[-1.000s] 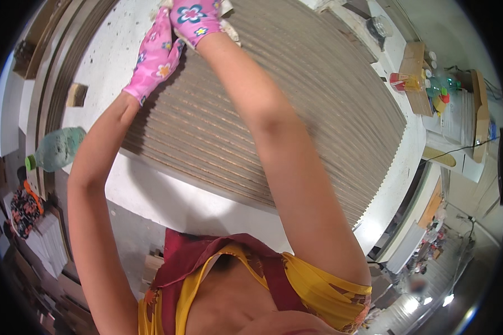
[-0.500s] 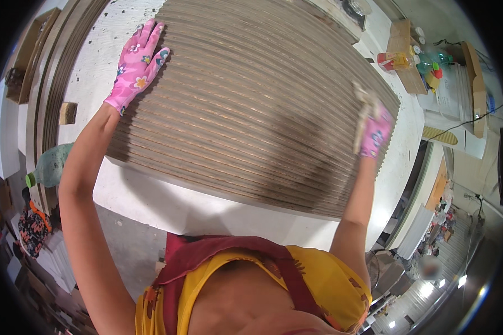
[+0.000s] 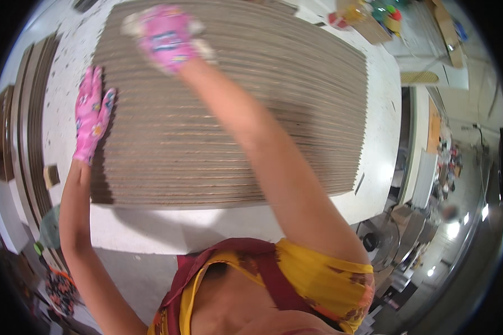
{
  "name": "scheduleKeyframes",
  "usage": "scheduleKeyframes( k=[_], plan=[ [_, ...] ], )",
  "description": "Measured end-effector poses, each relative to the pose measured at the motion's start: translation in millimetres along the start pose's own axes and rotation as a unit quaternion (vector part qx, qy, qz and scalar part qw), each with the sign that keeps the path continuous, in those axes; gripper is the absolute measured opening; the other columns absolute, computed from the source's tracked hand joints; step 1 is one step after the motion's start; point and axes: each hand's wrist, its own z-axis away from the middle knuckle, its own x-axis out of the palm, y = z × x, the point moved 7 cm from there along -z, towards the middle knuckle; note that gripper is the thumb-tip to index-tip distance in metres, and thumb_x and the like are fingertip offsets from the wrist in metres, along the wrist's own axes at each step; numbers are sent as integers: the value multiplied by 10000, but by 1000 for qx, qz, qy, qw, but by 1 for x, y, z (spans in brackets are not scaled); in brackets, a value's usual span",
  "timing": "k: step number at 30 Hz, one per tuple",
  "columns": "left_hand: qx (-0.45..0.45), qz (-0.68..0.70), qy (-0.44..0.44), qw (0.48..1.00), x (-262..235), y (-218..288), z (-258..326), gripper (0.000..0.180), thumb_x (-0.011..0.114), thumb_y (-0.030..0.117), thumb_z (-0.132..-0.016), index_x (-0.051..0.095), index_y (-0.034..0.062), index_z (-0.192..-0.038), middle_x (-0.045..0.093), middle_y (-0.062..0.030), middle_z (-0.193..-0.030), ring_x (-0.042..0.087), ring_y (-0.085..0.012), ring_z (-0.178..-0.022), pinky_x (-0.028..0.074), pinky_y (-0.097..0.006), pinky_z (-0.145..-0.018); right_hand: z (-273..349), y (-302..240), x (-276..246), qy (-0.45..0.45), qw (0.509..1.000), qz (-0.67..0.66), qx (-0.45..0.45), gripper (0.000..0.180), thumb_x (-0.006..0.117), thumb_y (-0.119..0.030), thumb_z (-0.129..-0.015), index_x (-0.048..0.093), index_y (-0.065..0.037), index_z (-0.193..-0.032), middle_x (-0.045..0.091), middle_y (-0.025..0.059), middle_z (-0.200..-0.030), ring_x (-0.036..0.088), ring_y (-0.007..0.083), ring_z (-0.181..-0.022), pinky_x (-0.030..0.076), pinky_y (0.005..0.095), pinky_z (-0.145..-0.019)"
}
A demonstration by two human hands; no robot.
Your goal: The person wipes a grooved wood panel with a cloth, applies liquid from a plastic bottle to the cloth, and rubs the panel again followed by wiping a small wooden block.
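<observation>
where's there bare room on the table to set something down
Bare strips of white table lie along the near edge below the cardboard stack, and right of it. The stack fills the middle. The left hand presses its left edge; the right hand is on top.

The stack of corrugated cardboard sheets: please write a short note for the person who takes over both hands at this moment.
Left hand: pink glove, open, flat against the left edge of the stack of corrugated cardboard sheets.
Right hand: pink glove, blurred, over the stack's far left part; grip unclear.
The stack lies on the white table, with its left edge fairly even.
Done: left side is held squared. Left: probably the far edge; check it first.
</observation>
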Motion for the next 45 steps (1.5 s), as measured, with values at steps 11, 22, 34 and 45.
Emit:
scheduleKeyframes(
  k=[11, 22, 34, 45],
  plan=[
    [-49, 13, -43, 998, -4, 2, 2, 525, 476, 208, -977, 317, 49, -1452, 299, -192, -1496, 310, -327, -1376, 246, -374, -1131, 154, 288, -58, -30, 968, -200, 146, 301, 437, -279, -914, 577, -85, -1096, 613, 106, -972, 605, 214, -913, 502, 370, -800],
    [-75, 2, -34, 997, -4, 2, 4, 494, 509, 148, -943, 392, 18, -1405, 368, -214, -1452, 321, -336, -1369, 236, -387, -1137, 260, 432, -191, -20, 854, 277, 441, 480, 664, -388, -765, 612, -188, -1198, 627, 136, -1088, 614, 314, -1017, 500, 429, -828],
    [-57, -26, -44, 997, -1, 2, 0, 596, 520, 307, -945, 326, 21, -1430, 297, -213, -1487, 344, -396, -1328, 284, -433, -1099, 29, 82, -26, 49, 975, -215, -11, 342, 605, -308, -853, 637, -103, -1125, 632, 115, -1059, 611, 259, -949, 518, 391, -816],
    [-55, 2, -64, 996, 4, -1, 0, 583, 529, 240, -939, 314, 43, -1444, 272, -208, -1500, 333, -365, -1345, 278, -401, -1112, -95, 0, 47, -109, 976, -166, 87, 353, 551, -309, -815, 658, -89, -1069, 595, 173, -1073, 595, 305, -1016, 472, 471, -824]
  ],
)
